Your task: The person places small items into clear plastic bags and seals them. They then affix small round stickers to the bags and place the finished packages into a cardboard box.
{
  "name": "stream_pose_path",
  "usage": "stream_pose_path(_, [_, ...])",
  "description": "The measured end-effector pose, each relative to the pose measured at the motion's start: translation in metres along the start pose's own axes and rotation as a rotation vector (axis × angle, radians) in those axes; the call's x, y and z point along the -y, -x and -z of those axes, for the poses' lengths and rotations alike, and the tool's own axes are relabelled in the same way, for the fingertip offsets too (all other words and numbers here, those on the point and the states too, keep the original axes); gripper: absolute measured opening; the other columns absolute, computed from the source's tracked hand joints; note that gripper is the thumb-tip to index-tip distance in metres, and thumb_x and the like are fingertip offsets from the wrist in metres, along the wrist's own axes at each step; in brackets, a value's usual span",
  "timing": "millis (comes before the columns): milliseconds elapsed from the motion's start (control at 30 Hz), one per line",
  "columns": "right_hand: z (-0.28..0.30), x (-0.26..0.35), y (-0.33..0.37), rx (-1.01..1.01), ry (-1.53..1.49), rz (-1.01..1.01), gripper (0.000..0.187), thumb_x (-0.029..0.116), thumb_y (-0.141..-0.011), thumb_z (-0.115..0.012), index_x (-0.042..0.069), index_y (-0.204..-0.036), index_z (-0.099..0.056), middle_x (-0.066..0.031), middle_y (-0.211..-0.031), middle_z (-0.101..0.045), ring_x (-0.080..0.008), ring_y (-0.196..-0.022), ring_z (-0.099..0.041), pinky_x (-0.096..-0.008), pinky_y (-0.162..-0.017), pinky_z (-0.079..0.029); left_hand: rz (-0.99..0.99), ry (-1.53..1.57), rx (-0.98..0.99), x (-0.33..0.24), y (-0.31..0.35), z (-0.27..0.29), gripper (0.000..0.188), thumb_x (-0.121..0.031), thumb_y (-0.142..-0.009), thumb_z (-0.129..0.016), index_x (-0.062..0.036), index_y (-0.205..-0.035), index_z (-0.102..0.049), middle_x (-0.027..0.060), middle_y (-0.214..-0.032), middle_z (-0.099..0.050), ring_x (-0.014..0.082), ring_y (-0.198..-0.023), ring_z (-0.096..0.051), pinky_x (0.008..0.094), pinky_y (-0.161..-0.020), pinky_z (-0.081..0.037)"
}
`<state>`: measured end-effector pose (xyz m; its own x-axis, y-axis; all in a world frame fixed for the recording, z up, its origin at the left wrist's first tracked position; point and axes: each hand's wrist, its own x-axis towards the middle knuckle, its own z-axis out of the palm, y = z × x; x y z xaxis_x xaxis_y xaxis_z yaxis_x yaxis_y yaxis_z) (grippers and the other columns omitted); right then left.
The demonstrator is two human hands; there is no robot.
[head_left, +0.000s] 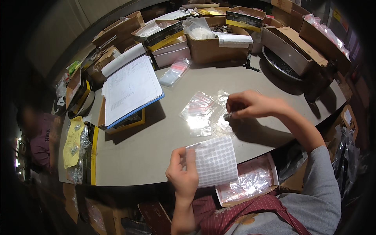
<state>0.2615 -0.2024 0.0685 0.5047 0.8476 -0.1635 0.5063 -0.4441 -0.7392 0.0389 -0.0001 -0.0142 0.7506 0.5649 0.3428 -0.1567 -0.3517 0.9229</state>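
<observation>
My left hand (183, 172) is closed on the left edge of a white sheet of round grey stickers (215, 160), thumb on top, over the table's front edge. Above the clear plastic bags (199, 107) lying on the table, my right hand (250, 105) has its fingers pinched together. A small dark piece shows at those fingertips, too hidden to name. The small bags, some with a red line across them, lie spread left of and beneath the right hand. Below the sheet, by my lap, an open box (246, 182) holds more clear bags.
A blue clipboard with papers (131, 92) leans on a box at the left. Cardboard boxes of parts (217, 49) line the back. A round dark tray (280, 62) stands at the right, near a black caliper-like tool (250, 64). Another person (43, 137) is at far left.
</observation>
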Motion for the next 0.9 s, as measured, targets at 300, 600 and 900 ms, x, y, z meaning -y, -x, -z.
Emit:
stream_pose_path(300, [-0.040,-0.007,-0.003,-0.236,0.507,-0.001,0.030,0.014,-0.085,-0.075,0.000,-0.106,-0.059,-0.0188,-0.093,-0.068,-0.0386,-0.087,-0.066,-0.0450,-0.077,-0.052,0.068,-0.029,0.008,-0.001,0.003,0.007,0.013,-0.008,-0.096,-0.068,0.0035,-0.098,-0.063,0.0108,-0.079,-0.070,0.0165,-0.075,-0.071,0.0290,-0.068,-0.054])
stream_pose_path(600, [-0.034,-0.023,-0.003,-0.272,0.831,0.489,0.049,0.003,-0.076,-0.065,0.006,-0.125,-0.065,-0.0156,-0.124,-0.065,-0.0324,-0.121,-0.057,-0.0442,-0.112,-0.040,0.052,0.007,0.018,-0.002,0.001,0.005,0.015,-0.009,-0.096,-0.068,0.0043,-0.101,-0.067,0.0113,-0.081,-0.072,0.0165,-0.076,-0.071,0.0290,-0.069,-0.053])
stream_pose_path(900, [-0.061,0.037,-0.002,-0.229,0.209,0.518,0.035,0.001,-0.073,-0.071,0.005,-0.107,-0.063,-0.0136,-0.106,-0.065,-0.0355,-0.107,-0.060,-0.0423,-0.098,-0.045,0.089,-0.007,0.065,-0.002,0.000,0.006,0.013,-0.010,-0.096,-0.070,0.0029,-0.094,-0.069,0.0082,-0.079,-0.072,0.0133,-0.073,-0.068,0.0282,-0.068,-0.053])
